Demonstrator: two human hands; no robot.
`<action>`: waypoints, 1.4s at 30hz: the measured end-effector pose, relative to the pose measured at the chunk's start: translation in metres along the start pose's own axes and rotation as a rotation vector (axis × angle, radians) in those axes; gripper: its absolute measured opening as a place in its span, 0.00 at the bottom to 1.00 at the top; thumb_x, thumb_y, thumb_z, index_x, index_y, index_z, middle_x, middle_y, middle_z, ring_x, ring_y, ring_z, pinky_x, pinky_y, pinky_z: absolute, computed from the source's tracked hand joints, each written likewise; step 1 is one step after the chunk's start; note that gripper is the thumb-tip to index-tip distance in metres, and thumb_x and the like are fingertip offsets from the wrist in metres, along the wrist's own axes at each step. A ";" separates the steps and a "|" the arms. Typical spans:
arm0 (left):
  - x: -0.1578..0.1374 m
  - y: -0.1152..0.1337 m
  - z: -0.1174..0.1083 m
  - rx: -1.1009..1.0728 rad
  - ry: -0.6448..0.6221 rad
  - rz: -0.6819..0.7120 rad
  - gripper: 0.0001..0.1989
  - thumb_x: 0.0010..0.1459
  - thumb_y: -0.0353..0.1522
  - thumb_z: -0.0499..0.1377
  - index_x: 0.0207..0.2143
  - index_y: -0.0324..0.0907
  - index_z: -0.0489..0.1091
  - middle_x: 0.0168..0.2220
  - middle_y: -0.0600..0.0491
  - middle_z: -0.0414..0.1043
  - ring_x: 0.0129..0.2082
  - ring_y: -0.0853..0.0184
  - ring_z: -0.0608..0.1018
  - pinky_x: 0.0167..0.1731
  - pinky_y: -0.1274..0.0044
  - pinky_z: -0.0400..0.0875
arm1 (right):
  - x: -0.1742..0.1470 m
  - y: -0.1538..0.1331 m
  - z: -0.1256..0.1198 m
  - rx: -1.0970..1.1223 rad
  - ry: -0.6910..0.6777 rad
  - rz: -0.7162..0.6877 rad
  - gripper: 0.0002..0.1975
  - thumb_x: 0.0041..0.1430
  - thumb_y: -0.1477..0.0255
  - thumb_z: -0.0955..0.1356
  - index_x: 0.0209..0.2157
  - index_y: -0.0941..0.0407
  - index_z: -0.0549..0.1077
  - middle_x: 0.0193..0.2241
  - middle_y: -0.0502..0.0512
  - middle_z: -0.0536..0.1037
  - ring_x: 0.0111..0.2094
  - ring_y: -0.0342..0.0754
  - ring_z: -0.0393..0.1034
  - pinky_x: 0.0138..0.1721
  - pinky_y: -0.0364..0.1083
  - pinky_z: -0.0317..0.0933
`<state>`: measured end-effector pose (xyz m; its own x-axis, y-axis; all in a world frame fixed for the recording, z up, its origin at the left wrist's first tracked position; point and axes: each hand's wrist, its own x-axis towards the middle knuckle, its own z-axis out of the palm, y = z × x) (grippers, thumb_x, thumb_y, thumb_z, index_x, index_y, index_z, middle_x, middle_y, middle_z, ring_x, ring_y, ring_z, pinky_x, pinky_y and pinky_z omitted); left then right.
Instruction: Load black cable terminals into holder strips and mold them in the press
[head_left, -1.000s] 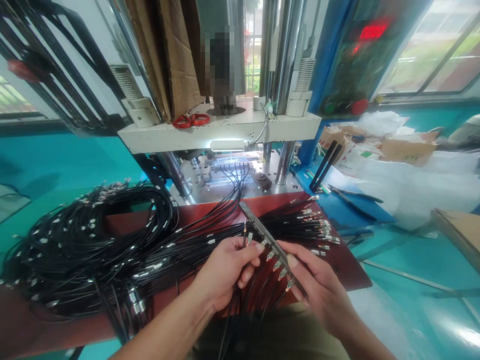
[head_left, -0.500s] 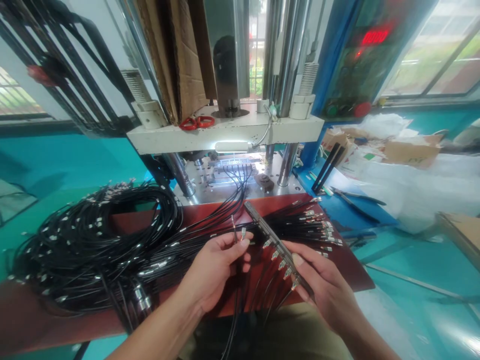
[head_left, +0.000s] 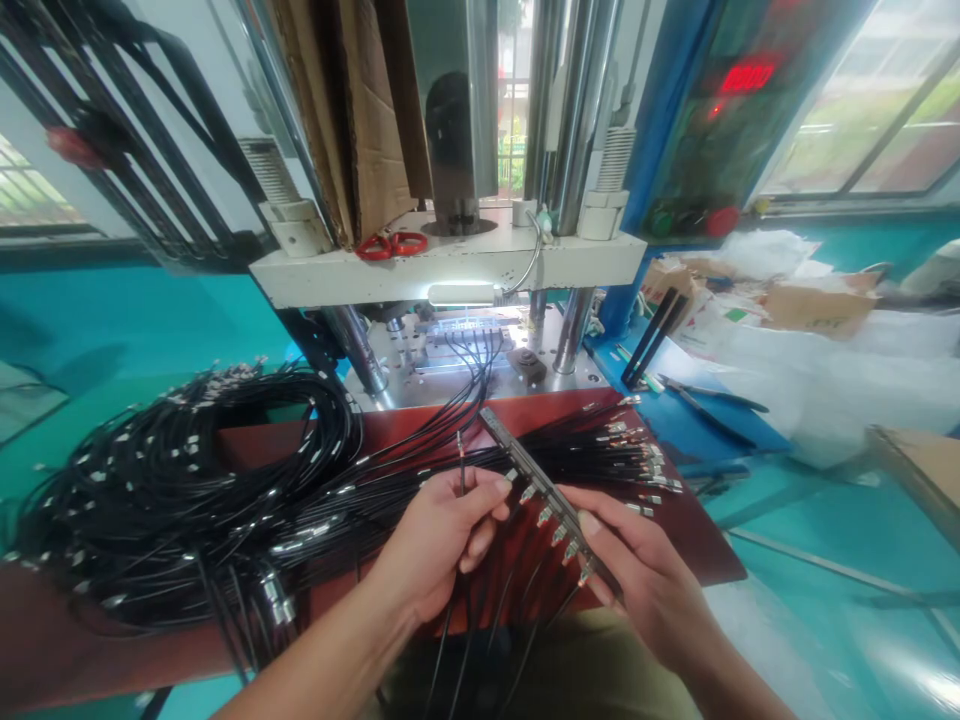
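My right hand (head_left: 626, 545) is closed around the lower end of a long dark slotted bar (head_left: 536, 470), tilted across the front of the bench. Along the bar's near side sit several small metal cable terminals (head_left: 559, 535), their thin black cables hanging down. My left hand (head_left: 457, 530) is closed in a pinch on a black cable whose terminal meets the bar's edge just above the others. Another cable end (head_left: 461, 445) with a bare tip sticks up between the left fingers. Whether the pinched terminal is seated in the bar, I cannot tell.
A large coil of black cables (head_left: 187, 480) lies on the left of the red-brown board (head_left: 690, 540). More cable ends (head_left: 637, 450) fan out at right. Behind stands a press (head_left: 450, 265) with lit tooling and cables inside. Red-handled scissors (head_left: 390, 245) rest on its plate.
My left hand has moved slightly right, bringing the pinched terminal up against the bar. The right hand and bar have shifted slightly left.
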<state>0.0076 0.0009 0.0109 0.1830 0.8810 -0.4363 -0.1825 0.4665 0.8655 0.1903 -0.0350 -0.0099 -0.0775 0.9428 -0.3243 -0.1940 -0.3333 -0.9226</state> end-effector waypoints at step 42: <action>0.001 -0.002 -0.020 0.266 0.006 0.043 0.14 0.57 0.43 0.56 0.28 0.42 0.62 0.21 0.61 0.60 0.12 0.80 0.55 0.09 0.86 0.43 | -0.001 -0.002 -0.007 -0.136 -0.155 -0.061 0.22 0.59 0.56 0.66 0.52 0.49 0.72 0.39 0.56 0.74 0.31 0.46 0.67 0.24 0.41 0.63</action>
<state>-0.0110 0.0021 0.0035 0.1746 0.9006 -0.3981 0.0703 0.3919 0.9173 0.1971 -0.0351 -0.0094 -0.2209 0.9452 -0.2404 -0.0700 -0.2612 -0.9627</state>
